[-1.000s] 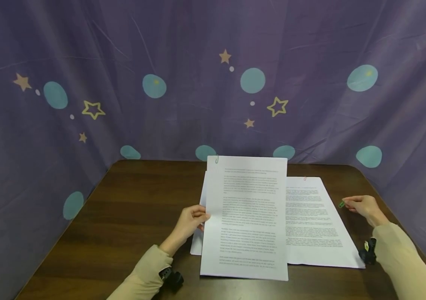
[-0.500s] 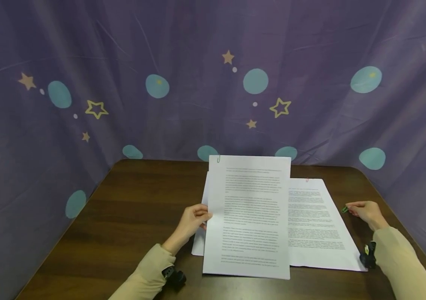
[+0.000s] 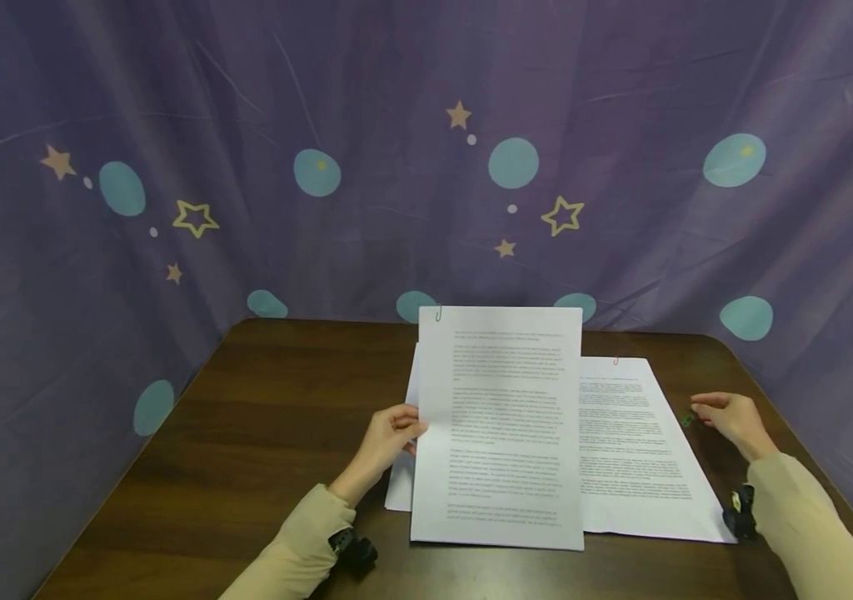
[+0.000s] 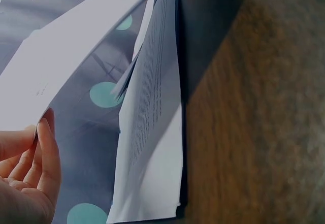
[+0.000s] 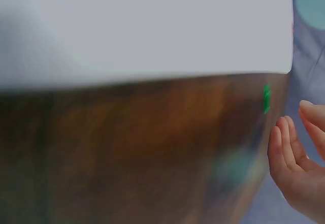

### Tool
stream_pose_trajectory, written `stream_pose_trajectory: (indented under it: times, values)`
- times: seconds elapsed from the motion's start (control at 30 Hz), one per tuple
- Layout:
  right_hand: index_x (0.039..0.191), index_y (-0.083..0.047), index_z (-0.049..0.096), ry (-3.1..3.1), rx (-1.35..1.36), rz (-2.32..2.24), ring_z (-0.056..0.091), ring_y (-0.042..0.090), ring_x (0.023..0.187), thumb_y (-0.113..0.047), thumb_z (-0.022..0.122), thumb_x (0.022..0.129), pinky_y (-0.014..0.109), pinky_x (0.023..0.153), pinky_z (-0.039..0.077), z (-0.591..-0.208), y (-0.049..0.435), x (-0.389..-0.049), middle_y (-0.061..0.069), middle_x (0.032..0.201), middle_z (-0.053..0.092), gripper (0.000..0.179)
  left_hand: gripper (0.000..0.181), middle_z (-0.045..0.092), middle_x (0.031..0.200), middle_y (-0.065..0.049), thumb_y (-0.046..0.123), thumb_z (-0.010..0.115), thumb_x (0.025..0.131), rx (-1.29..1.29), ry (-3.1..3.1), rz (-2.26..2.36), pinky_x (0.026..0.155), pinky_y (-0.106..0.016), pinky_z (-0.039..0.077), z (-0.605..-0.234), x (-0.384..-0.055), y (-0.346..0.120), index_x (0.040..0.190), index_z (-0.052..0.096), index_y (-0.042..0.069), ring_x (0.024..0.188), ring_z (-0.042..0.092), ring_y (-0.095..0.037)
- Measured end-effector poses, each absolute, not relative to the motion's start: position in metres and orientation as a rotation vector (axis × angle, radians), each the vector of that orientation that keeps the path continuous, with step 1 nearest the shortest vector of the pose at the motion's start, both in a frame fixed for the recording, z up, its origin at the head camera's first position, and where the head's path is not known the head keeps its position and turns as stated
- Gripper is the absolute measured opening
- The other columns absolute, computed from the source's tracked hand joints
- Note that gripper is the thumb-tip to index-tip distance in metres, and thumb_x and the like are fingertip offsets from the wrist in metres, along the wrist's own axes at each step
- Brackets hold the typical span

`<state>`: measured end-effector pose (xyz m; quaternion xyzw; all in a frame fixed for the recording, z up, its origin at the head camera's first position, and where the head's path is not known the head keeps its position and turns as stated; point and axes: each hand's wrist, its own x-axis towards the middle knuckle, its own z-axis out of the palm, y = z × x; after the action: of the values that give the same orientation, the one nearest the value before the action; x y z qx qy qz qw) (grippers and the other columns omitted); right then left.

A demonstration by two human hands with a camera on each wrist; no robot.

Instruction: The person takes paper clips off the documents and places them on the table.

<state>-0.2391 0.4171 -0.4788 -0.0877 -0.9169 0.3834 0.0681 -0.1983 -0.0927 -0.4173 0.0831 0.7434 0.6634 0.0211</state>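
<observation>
My left hand [image 3: 387, 437] pinches the left edge of a clipped sheaf of printed paper [image 3: 501, 433] between thumb and fingers. The sheaf is raised and faces the head camera, a green paper clip [image 3: 438, 314] at its top left corner. In the left wrist view the thumb and fingers grip the page edge of the sheaf [image 4: 61, 56]. My right hand [image 3: 730, 421] is at the table's right side, thumb and fingertips apart with nothing between them. Just off those fingertips is a loose green paper clip [image 5: 266, 98], separate from the hand in the right wrist view.
A second printed stack [image 3: 629, 450] with a red paper clip [image 3: 616, 361] lies on the right of the brown wooden table [image 3: 269, 417]. White paper [image 3: 400, 487] pokes out behind the raised sheaf on the left. A purple patterned curtain [image 3: 366, 242] hangs behind the table.
The right hand held the green paper clip between its fingertips and has let go of it near the table's right edge. The left hand has lifted the sheaf slightly.
</observation>
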Motion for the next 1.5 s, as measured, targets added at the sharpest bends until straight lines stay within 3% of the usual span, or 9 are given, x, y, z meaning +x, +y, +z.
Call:
stream_pose_trajectory:
  times: [0.13,0.27,0.43,0.57,0.67,0.77,1.0,1.23,1.5]
  values:
    - [0.111,0.005,0.056,-2.748,-0.232,1.101,0.060,0.014,0.074,-0.025,0.051,0.089,0.028,0.062,0.049,-0.501,0.429,-0.265,0.026,0.109,0.056,0.037,0.014,0.061,0.079,-0.026,-0.012,0.056,0.078,0.262,2.290,2.074,0.048,-0.040,0.050,-0.418,-0.198,-0.092,0.089,0.052,-0.019,0.055,0.052,-0.009]
    - [0.113,-0.003,0.057,-2.707,-0.164,1.118,0.060,0.019,0.079,-0.041,0.051,0.087,0.032,0.065,0.050,-0.518,0.430,-0.292,0.020,0.109,0.058,0.046,0.014,0.062,0.078,-0.024,-0.012,0.056,0.078,0.246,2.272,2.094,0.045,-0.028,0.048,-0.419,-0.199,-0.092,0.089,0.052,-0.019,0.054,0.052,-0.008]
    - [0.108,-0.017,0.061,-2.617,0.008,1.152,0.060,0.009,0.078,-0.051,0.053,0.081,0.020,0.061,0.049,-0.516,0.409,-0.314,0.001,0.098,0.063,0.044,0.013,0.062,0.078,-0.023,-0.011,0.056,0.078,0.227,2.281,2.095,0.045,-0.025,0.047,-0.419,-0.199,-0.091,0.089,0.053,-0.018,0.055,0.052,-0.009]
    - [0.110,-0.008,0.061,-2.579,0.171,1.208,0.058,0.003,0.078,-0.034,0.053,0.088,0.017,0.065,0.048,-0.442,0.348,-0.277,0.005,0.097,0.064,0.035,0.013,0.061,0.079,-0.026,-0.011,0.056,0.078,0.233,2.290,2.090,0.045,-0.025,0.047,-0.420,-0.200,-0.090,0.089,0.053,-0.018,0.055,0.052,-0.010]
    - [0.111,0.004,0.057,-2.587,0.234,1.237,0.056,0.000,0.080,-0.022,0.051,0.090,0.017,0.069,0.047,-0.386,0.305,-0.246,0.018,0.102,0.060,0.034,0.013,0.061,0.079,-0.028,-0.012,0.056,0.078,0.236,2.280,2.099,0.044,-0.025,0.047,-0.421,-0.200,-0.090,0.089,0.052,-0.019,0.054,0.052,-0.010]
    - [0.110,0.002,0.059,-2.552,0.274,1.219,0.052,-0.008,0.078,-0.024,0.053,0.089,0.011,0.067,0.044,-0.373,0.291,-0.244,0.015,0.102,0.061,0.034,0.013,0.061,0.080,-0.028,-0.012,0.056,0.078,0.228,2.282,2.100,0.044,-0.024,0.047,-0.421,-0.200,-0.090,0.089,0.052,-0.018,0.055,0.052,-0.009]
    - [0.109,-0.001,0.061,-2.462,0.316,1.224,0.052,-0.006,0.079,-0.021,0.057,0.087,0.011,0.060,0.044,-0.347,0.262,-0.242,0.014,0.103,0.061,0.030,0.013,0.062,0.080,-0.027,-0.010,0.057,0.078,0.216,2.312,2.074,0.044,-0.024,0.047,-0.423,-0.202,-0.090,0.089,0.054,-0.017,0.055,0.052,-0.010]
    - [0.107,0.000,0.062,-2.389,0.427,1.220,0.051,-0.009,0.082,-0.021,0.058,0.086,0.009,0.072,0.042,-0.324,0.231,-0.241,0.016,0.102,0.062,0.030,0.015,0.062,0.079,-0.027,-0.010,0.058,0.078,0.250,2.274,2.108,0.043,-0.026,0.048,-0.442,-0.213,-0.091,0.090,0.053,-0.018,0.053,0.052,-0.008]
    - [0.103,-0.002,0.064,-2.358,0.539,1.262,0.057,0.011,0.085,-0.017,0.060,0.084,0.024,0.078,0.046,-0.310,0.193,-0.247,0.014,0.098,0.064,0.025,0.016,0.063,0.080,-0.024,-0.007,0.058,0.078,0.273,2.302,2.094,0.044,-0.025,0.048,-0.446,-0.215,-0.087,0.091,0.054,-0.016,0.054,0.053,-0.007]
